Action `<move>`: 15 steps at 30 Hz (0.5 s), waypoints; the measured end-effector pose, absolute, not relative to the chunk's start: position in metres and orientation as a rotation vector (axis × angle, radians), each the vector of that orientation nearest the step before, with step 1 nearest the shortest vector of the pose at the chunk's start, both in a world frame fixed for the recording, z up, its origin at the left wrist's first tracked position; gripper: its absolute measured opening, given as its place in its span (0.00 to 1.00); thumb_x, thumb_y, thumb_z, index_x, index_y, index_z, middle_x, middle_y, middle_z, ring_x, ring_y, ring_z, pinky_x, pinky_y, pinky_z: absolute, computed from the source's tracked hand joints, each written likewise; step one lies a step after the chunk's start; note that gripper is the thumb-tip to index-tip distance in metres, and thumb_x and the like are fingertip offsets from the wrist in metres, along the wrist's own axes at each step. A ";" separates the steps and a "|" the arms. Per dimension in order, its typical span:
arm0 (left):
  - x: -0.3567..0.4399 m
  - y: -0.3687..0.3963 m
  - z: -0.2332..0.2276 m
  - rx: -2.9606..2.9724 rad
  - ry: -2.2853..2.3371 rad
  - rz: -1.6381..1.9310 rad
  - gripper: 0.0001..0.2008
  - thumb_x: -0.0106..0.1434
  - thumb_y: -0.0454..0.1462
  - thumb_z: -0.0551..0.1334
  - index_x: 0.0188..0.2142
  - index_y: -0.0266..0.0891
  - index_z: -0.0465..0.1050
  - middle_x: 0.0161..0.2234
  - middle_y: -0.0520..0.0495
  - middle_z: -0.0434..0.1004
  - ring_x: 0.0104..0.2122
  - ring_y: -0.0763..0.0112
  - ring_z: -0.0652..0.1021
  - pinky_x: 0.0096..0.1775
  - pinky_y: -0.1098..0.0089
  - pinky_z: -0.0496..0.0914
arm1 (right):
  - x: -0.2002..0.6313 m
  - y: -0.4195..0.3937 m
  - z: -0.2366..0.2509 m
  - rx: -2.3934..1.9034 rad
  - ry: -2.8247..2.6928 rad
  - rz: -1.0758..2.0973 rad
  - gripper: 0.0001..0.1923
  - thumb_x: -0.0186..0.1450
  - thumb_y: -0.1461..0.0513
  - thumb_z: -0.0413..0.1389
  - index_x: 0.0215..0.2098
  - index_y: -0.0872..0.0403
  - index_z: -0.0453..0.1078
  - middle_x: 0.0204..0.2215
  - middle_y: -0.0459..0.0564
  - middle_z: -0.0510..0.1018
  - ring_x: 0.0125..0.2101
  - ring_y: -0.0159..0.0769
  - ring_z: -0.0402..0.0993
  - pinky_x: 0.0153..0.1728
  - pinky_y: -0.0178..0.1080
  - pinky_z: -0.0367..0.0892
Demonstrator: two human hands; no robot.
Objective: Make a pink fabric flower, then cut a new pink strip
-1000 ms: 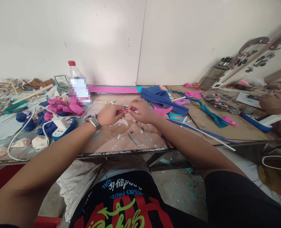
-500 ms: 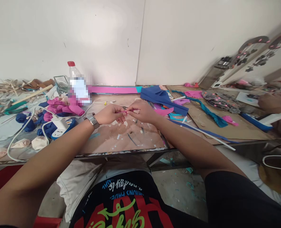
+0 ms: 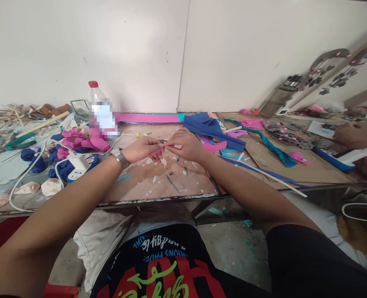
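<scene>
Both the left hand (image 3: pixel 142 149) and the right hand (image 3: pixel 186 145) are pinching a thin pink strip (image 3: pixel 159 150) between their fingertips above the table (image 3: pixel 158 182), near the bottle (image 3: pixel 101 112).

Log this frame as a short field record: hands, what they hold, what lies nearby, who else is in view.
left hand: pinches one end of a thin pink strip, watch on the wrist
right hand: pinches the other end, grip closed on it
surface: stained worktable, hands just above it
left of hands: power strip, pink and blue cloth pieces, red-capped bottle
right of hands: folded blue cloth, teal strip
other person: a hand at the far right edge
</scene>
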State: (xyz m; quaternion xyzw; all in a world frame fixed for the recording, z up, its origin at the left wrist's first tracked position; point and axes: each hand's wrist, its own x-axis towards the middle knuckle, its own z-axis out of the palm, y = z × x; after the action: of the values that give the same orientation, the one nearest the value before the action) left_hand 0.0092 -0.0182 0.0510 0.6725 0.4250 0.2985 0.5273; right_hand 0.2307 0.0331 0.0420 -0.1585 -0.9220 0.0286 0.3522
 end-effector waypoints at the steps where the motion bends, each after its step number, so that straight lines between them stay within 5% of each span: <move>1: 0.009 -0.018 0.050 1.631 1.029 0.723 0.21 0.63 0.52 0.66 0.33 0.35 0.75 0.28 0.42 0.82 0.26 0.68 0.82 0.30 0.70 0.76 | 0.231 0.033 0.042 -0.430 -2.394 0.087 0.11 0.70 0.55 0.57 0.38 0.50 0.81 0.32 0.50 0.85 0.35 0.39 0.78 0.44 0.45 0.63; 15: 0.010 -0.022 0.047 2.606 1.331 0.796 0.16 0.71 0.44 0.55 0.35 0.40 0.78 0.29 0.50 0.82 0.26 0.71 0.77 0.32 0.70 0.63 | 0.226 0.030 0.036 -0.626 -2.315 0.205 0.08 0.67 0.57 0.59 0.34 0.52 0.77 0.33 0.49 0.83 0.41 0.43 0.74 0.48 0.46 0.59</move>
State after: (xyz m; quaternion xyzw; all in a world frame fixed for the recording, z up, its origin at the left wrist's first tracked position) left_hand 0.0102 -0.0223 0.0471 0.8581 0.4382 0.2620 0.0544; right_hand 0.2262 0.0301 0.0362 -0.2428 -0.8977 0.0796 0.3590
